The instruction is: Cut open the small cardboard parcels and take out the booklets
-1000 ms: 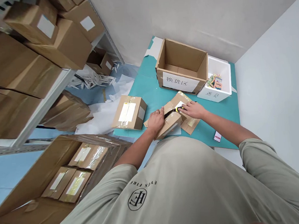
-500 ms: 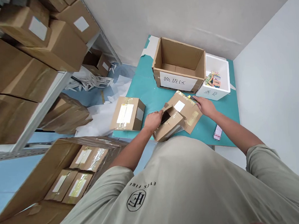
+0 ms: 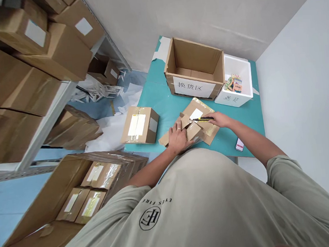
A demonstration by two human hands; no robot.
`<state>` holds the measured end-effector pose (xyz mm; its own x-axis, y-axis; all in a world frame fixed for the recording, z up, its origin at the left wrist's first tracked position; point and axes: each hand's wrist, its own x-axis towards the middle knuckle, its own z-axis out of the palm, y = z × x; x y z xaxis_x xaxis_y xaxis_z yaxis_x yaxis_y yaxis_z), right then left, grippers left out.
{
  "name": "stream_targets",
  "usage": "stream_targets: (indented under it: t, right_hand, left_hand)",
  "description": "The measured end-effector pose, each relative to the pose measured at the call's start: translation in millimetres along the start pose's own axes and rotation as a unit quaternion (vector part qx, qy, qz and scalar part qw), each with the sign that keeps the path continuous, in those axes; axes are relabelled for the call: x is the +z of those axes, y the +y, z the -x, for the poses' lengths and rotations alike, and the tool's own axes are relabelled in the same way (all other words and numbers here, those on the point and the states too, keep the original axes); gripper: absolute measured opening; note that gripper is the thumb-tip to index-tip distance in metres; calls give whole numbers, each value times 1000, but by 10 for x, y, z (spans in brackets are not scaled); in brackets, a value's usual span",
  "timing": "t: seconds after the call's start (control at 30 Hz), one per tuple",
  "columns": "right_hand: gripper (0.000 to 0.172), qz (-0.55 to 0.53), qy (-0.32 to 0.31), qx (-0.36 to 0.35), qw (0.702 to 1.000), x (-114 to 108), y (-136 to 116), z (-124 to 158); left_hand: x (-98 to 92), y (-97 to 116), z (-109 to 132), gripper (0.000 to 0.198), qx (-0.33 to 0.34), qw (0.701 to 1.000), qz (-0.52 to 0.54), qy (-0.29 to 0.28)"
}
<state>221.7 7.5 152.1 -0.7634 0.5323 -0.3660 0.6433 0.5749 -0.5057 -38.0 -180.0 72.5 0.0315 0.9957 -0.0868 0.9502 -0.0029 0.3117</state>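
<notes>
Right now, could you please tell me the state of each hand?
Left hand: open, pressing on the cardboard parcel.
Right hand: closed, holding a box cutter.

Cardboard cartons (image 3: 57,52) on metal shelving (image 3: 46,126), white foam box (image 3: 234,100)

A teal-topped table (image 3: 156,101) carries a large open brown cardboard box (image 3: 192,69) with a white paper sign on its front wall. Against that box's right side stands a white foam box (image 3: 237,80). Directly in front of the cardboard box lies a torn-open, flattened brown cardboard parcel (image 3: 199,122). Further forward and to the left sits a sealed brown cardboard parcel (image 3: 139,125) with white labels. Forward and right, near the table's edge, lies a small white-and-pink packet (image 3: 239,144).
</notes>
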Motion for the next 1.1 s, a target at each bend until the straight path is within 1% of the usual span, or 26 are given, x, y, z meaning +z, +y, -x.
stream_targets:
  t: [0.1, 0.23, 0.4, 0.53, 0.63, 0.7, 0.77, 0.87, 1.0, 1.1]
  right_hand:
    - [51, -13, -11, -3, 1000, -80, 13, -22]
    - [52, -36, -25, 3, 999, -180, -22, -24]
    - [51, -40, -54, 34, 997, -212, -134, -143]
    - [50, -71, -100, 56, 991, -327, -162, -199]
    - [54, -80, -151, 75, 982, -468, -137, -165]
    - [53, -77, -183, 97, 975, -521, -123, -148]
    - [50, -78, -200, 115, 970, -517, -124, -152]
    - [46, -78, -206, 127, 967, -442, -137, -163]
    - [46, -75, -209, 114, 968, -386, -100, -74]
    - [45, -71, -204, 99, 971, -372, -61, 17]
  left_hand:
    - [69, -43, 6, 75, -15, 1000, 6, 9]
    - [108, -109, -25, 73, -15, 1000, 10, 16]
    - [115, -49, -17, 70, -1, 1000, 1, 27]
    - [115, 20, -20, 69, 5, 1000, -3, 26]
    - [124, 73, -17, 67, 15, 1000, -3, 9]
    - [137, 113, -5, 65, 27, 1000, -3, -3]
    - [155, 142, 10, 63, 38, 999, 1, -9]
    - [181, 140, 24, 59, 47, 999, 3, -14]
    - [206, 78, 19, 58, 48, 998, -9, -32]
    - [230, 52, 10, 54, 46, 998, 3, -39]
